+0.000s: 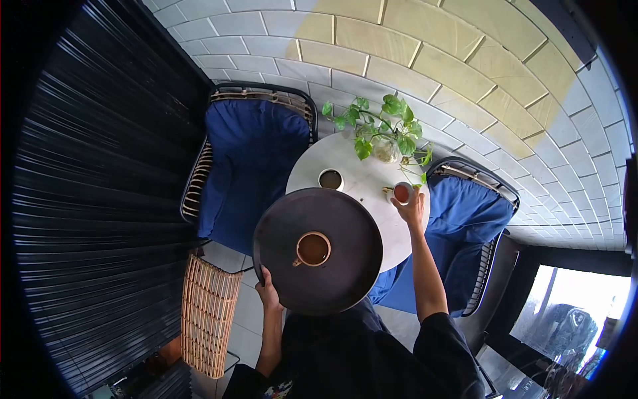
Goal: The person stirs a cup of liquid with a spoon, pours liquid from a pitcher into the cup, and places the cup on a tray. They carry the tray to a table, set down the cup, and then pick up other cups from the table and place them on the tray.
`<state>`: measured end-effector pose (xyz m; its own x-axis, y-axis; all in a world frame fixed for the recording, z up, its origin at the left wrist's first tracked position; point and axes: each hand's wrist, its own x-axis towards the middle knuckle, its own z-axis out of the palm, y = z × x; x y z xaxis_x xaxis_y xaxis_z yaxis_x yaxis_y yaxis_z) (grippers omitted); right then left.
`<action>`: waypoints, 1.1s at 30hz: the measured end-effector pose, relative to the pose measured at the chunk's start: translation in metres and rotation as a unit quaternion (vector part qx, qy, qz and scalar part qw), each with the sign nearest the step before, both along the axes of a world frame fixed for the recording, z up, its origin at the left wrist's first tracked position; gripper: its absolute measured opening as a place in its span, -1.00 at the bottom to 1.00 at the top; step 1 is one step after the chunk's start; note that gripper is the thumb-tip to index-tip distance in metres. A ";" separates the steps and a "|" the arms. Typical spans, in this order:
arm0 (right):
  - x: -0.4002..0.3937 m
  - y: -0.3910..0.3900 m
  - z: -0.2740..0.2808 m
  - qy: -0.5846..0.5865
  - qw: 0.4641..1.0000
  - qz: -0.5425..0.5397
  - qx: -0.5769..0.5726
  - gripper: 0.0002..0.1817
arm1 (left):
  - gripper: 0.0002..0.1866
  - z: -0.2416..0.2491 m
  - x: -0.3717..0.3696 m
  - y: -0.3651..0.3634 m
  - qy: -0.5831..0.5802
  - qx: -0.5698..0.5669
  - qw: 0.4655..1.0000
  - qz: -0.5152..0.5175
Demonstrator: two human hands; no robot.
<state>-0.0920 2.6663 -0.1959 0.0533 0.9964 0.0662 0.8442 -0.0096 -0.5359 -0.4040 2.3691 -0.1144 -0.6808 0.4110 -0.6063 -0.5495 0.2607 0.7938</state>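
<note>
My left hand (268, 292) grips the near left rim of a round dark tray (345, 279), which is held level in front of me and overlaps the table's near side. On the tray stands a tan cup (313, 249) of brown drink, its handle toward the lower left. My right hand (412, 207) reaches out over the round white table (385, 233), its fingers round a white cup (401, 193) with reddish-brown drink. Farther left on the table, just past the tray's edge, is another white cup (330, 179) holding dark drink.
A leafy plant in a clear round vase (385, 151) stands at the table's back. Blue-cushioned chairs (249, 159) flank the table on the left and right. A rattan chair (211, 316) is at lower left, by dark slatted blinds (113, 199). A brick wall (372, 40) rises behind.
</note>
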 end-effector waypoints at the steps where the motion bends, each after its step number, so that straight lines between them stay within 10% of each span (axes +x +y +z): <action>1: -0.002 0.000 -0.001 0.001 1.000 0.000 -0.001 -0.10 | -0.37 0.004 0.002 0.001 0.000 -0.010 1.000 0.013; 18: 0.012 -0.009 0.008 -0.017 0.999 -0.046 0.008 -0.39 | -0.33 -0.011 0.000 -0.008 -0.002 0.002 1.000 -0.006; 33: 0.013 -0.021 0.034 -0.074 0.995 -0.042 -0.058 -0.26 | -0.34 -0.004 -0.002 -0.017 0.001 -0.002 1.000 0.014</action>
